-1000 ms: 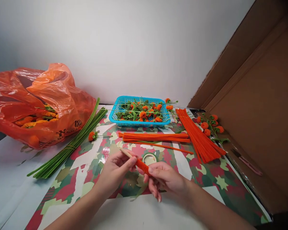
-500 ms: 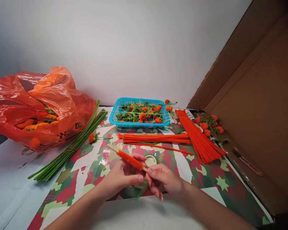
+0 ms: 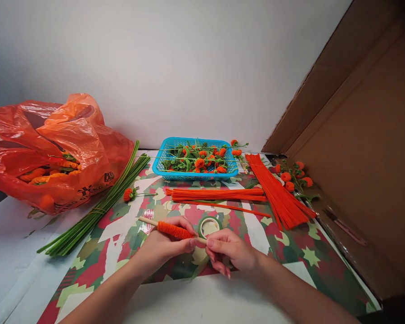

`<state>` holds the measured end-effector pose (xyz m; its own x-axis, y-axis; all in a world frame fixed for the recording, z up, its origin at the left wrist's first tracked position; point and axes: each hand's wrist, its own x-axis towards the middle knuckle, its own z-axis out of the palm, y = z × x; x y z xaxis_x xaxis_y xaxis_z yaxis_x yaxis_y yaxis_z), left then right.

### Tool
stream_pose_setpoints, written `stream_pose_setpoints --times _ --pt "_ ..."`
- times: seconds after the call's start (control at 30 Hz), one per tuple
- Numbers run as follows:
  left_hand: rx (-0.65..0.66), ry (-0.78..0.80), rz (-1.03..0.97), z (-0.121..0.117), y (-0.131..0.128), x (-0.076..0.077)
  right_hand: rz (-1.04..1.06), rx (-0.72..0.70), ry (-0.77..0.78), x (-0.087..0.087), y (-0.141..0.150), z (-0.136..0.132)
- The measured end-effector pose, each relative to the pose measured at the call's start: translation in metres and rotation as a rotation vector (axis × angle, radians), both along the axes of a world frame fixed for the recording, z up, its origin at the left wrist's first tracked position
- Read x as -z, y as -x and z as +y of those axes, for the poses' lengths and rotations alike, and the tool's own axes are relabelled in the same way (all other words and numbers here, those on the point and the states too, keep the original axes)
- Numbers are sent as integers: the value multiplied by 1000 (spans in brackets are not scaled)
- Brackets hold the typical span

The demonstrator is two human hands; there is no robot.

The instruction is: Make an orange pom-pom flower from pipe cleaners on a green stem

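Orange pipe cleaner [image 3: 173,230] sat coiled round a wooden stick [image 3: 147,220] above the surface [image 3: 121,238], the left hand [image 3: 170,243] gripping near the coil's end, the right hand [image 3: 227,247] pinching the stick. A blue basket [image 3: 157,166] held orange blooms and green stems; a red plastic bag [image 3: 97,148] held yellow-orange pieces.

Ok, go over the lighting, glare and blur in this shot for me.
Head view: glare streaks the plastic bag; the cardboard sits in shadow, almost black at the top right corner. Same view: the wall is softly lit, dimmer toward the left edge; the stick shows clearly, without heavy blur.
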<state>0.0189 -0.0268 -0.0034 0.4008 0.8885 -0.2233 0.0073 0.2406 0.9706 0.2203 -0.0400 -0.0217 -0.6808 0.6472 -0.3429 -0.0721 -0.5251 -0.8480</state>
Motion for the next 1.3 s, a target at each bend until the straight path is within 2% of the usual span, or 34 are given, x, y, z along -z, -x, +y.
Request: stream_pose_setpoints --times 0.17,0.3,0.53,0.67,0.8,0.9,1.0,1.1,1.2,1.3 --pt "-64 41 -34 5 9 -1 57 32 -46 2 -4 4" --pt "-128 12 -67 13 14 0 41 60 -100 2 -11 8" --pt "-188 15 -91 20 16 -7 50 106 -209 -4 -17 15" --pt "-236 53 -101 22 22 -10 -19 87 -309 -4 -27 22" --pt "-365 75 -96 28 35 -14 -93 124 -383 -6 -46 30" --pt "-418 109 -68 32 40 -15 -341 167 -611 -11 -55 36" --pt "-349 138 -42 33 39 -14 -715 126 -941 -16 -54 37" --pt "-240 146 -8 32 36 -13 -966 106 -1158 -17 -49 36" --pt "-98 137 53 29 33 -13 -1063 174 -1257 -16 -41 39" --pt "4 132 70 26 29 -13 -1096 196 -1294 -16 -27 49"
